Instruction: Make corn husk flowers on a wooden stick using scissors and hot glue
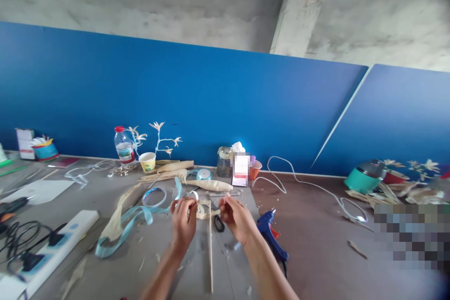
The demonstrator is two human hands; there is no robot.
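Observation:
My left hand (184,219) is closed, thumb and fingers pressed together above the table. To its right, my right hand (237,218) is also closed in a pinch, fingers curled in. What either holds is too small or hidden to make out. Pale husk strips (203,214) show in the gap between the hands; I cannot tell whether they touch the fingers. Below the gap a thin wooden stick (211,258) lies lengthwise. A black loop (219,224), perhaps a scissor handle, lies beside my right fingers. Dried husks (211,184) and a roll of blue ribbon (204,174) lie behind.
A blue glue gun (271,236) lies right of my right forearm. On the left are a white power strip (63,248), light-blue ribbon (105,248) and a bottle (123,147). A phone (240,171) stands at the back, near a glass jar (224,163). A white cable (316,187) crosses the right side.

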